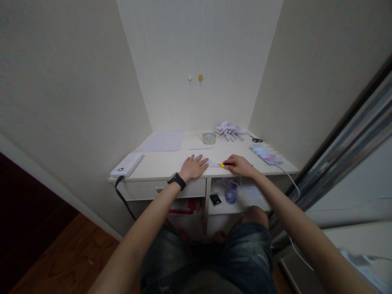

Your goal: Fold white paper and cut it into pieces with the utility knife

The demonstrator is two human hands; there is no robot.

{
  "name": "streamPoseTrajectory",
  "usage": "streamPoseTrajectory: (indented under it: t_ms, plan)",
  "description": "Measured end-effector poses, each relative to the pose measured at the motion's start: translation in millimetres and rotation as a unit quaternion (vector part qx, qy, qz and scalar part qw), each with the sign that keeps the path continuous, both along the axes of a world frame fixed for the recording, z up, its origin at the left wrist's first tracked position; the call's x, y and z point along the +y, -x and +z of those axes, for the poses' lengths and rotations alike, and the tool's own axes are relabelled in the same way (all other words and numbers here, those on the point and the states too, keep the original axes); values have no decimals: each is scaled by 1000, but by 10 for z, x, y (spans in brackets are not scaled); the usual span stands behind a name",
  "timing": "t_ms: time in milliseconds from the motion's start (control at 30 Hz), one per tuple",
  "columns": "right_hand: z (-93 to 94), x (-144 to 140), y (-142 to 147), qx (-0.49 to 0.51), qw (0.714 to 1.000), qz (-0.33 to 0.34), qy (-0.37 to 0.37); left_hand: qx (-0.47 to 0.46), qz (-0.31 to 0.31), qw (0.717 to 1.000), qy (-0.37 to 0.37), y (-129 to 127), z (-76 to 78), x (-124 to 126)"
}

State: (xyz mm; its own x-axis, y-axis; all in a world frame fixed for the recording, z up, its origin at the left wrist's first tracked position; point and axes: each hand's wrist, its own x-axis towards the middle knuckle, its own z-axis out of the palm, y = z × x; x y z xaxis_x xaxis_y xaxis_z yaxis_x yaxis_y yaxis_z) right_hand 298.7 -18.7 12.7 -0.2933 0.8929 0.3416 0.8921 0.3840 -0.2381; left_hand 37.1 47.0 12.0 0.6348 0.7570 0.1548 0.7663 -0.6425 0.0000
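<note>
Near the middle of the frame the left hand (193, 166), a black watch on its wrist, lies flat with fingers spread, pressing down a small white sheet of paper (211, 163) on the pale wooden desk (159, 165). Just to its right, the right hand (241, 164) is curled closed around a slim black tool with a yellow tip (222, 164), probably a craft knife or marker; the tip rests at the paper's right edge, close to the left fingertips. Judging from that closeness, a slip of the tip toward the left could catch those fingers, and if the flat palm eases off, the sheet could skid or crease. Further up the desk sit a clear roll of tape (209, 138), a heap of folded white paper pieces (229, 130), black scissors (256, 140) and a larger white sheet (163, 141). A white power bank (127, 164) lies at the desk's left edge, a phone on a white cable (266, 155) toward the right.
</note>
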Motion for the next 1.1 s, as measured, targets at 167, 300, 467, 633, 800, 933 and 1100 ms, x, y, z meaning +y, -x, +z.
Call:
streamPoseTrajectory:
  t_ms: [167,300,467,633,800,933,1100]
  plan:
    - [-6,-4,71,-2,1000,-13,-1,-30,25,999,-16,-104,15,-81]
    - [-16,-20,67,11,1000,-4,-4,-54,58,996,-39,-224,55,-192]
    - [-28,-34,70,6,1000,-16,-6,-56,66,996,-25,-281,36,-212]
    - [-37,-54,290,9,997,-69,-21,-37,67,997,20,-278,9,-167]
    - [-70,-87,546,23,978,-198,-62,-38,67,997,19,-288,14,-188]
    - [-103,-85,583,6,970,-223,-98,-32,61,998,9,-258,10,-161]
    - [-106,-103,555,13,975,-206,-88,-5,12,1000,25,-107,39,0]
